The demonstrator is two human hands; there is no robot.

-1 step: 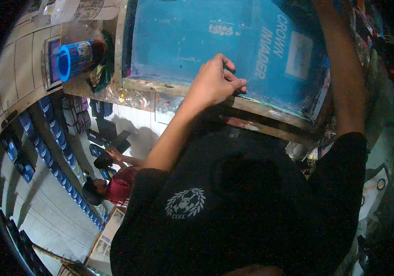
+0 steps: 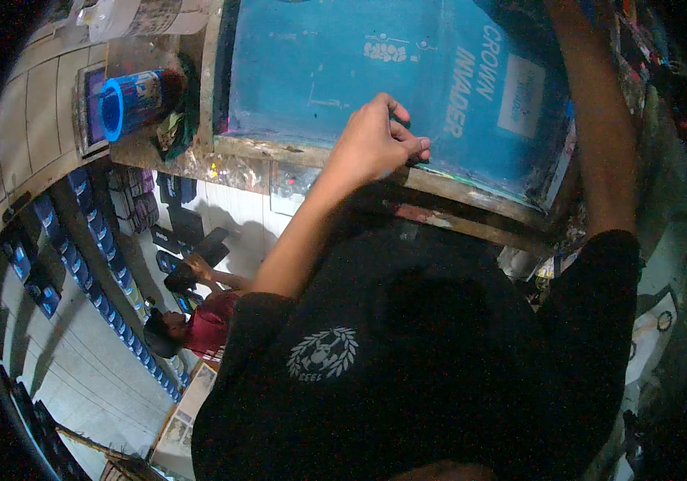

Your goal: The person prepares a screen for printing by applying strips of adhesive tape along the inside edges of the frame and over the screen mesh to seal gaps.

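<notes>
A blue printing screen [image 2: 319, 72] with pale stencilled lettering and shapes lies in a wooden frame [image 2: 279, 151] in front of me. My left hand [image 2: 379, 143] hovers over or rests on the near rail of this frame; contact is unclear. Its fingers are loosely curled and apart, and no object shows between them. My right forearm [image 2: 596, 120] stretches along the right side of the screen to the top of the picture. The right hand itself lies beyond the upper edge, out of sight.
A blue cylindrical container [image 2: 131, 100] lies left of the frame, beside a crumpled dark green cloth [image 2: 173, 132]. Below left, a person in a red shirt [image 2: 211, 321] handles dark pieces. Rows of dark-blue items [image 2: 107, 256] line the floor or a low surface there.
</notes>
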